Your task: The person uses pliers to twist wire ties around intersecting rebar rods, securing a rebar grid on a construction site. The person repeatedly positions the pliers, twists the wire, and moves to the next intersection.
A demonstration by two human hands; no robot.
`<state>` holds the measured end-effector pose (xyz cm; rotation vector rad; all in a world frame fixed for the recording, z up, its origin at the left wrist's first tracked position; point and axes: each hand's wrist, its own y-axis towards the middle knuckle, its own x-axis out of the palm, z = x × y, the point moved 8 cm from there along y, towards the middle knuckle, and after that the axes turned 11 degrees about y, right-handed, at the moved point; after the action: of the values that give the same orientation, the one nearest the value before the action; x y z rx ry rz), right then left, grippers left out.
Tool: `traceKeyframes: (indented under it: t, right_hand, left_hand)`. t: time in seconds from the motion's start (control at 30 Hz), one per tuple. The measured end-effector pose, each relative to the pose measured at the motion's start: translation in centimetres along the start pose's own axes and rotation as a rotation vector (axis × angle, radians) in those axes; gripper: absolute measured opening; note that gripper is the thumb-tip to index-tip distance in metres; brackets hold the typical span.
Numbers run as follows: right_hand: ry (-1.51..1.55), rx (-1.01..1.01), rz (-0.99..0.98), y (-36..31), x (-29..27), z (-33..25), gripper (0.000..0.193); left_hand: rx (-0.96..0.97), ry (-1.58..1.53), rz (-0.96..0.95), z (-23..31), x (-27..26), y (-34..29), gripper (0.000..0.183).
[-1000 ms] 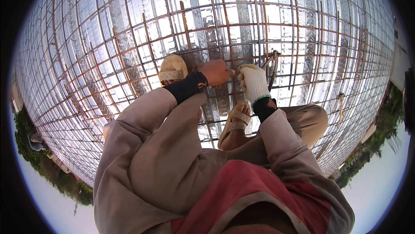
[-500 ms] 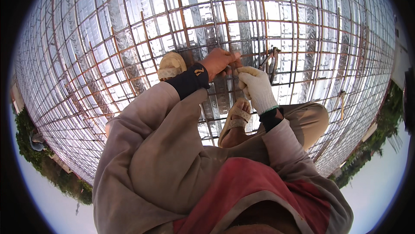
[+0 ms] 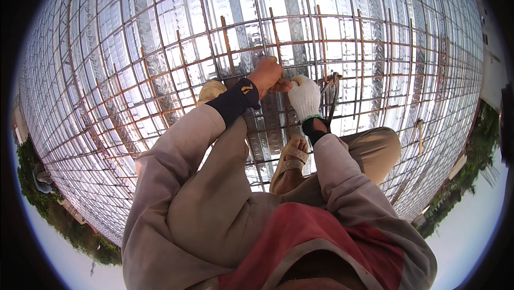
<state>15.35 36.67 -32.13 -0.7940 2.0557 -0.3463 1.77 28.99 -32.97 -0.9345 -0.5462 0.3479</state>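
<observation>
My bare left hand (image 3: 269, 77) is over the rusty rebar grid (image 3: 323, 40), its fingers curled together above a crossing of the rods. Close beside it, on the right, is my right hand (image 3: 305, 99) in a white knit glove, also closed, with its thumb side toward the left fingertips. Anything pinched between the fingers is too small or too hidden to make out. Just right of the glove, a pair of dark-handled pliers (image 3: 333, 97) leans in the grid, jaws up and handles pointing down, touched by neither hand.
Shiny ribbed metal decking (image 3: 292, 1) lies beneath the rods. My sandalled right foot (image 3: 293, 161) and my left foot's sandal (image 3: 212, 91) rest on the grid. Short rod ends (image 3: 225, 30) stick out ahead. A thin tan-handled object (image 3: 420, 136) stands at the right.
My gloved right hand has shifted left and turned more upright, with its forearm straighter. The left hand has curled more tightly. The grid and pliers appear slightly lower as the view tilts.
</observation>
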Motion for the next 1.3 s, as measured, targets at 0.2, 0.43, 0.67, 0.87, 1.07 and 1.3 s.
traceKeyframes:
  t: [0.2,0.43,0.67,0.87,1.07,1.3]
  right_hand:
    - [-0.161,-0.168,-0.075,1.9,2.2,-0.9,0.022]
    - [0.024,-0.189,0.028,1.2,1.4,-0.5,0.022]
    - [-0.079,-0.197,-0.077,2.0,1.7,-0.9,0.026]
    - [-0.127,-0.245,-0.072,2.2,1.8,-1.3,0.022]
    - [-0.070,-0.251,-0.168,3.0,2.1,-0.2,0.026]
    - [-0.036,-0.181,-0.132,2.8,1.9,-0.3,0.025]
  left_hand:
    - [-0.017,-0.248,-0.176,-1.9,0.9,3.7,0.015]
    - [0.025,-0.290,-0.004,-3.5,1.1,6.2,0.034]
    - [0.102,0.082,0.316,-3.5,-0.5,5.4,0.048]
    - [0.101,-0.029,0.177,-2.7,0.0,4.4,0.064]
    - [0.061,-0.097,0.151,-2.8,0.7,3.2,0.068]
    - [0.217,0.550,0.303,1.1,-0.5,1.0,0.039]
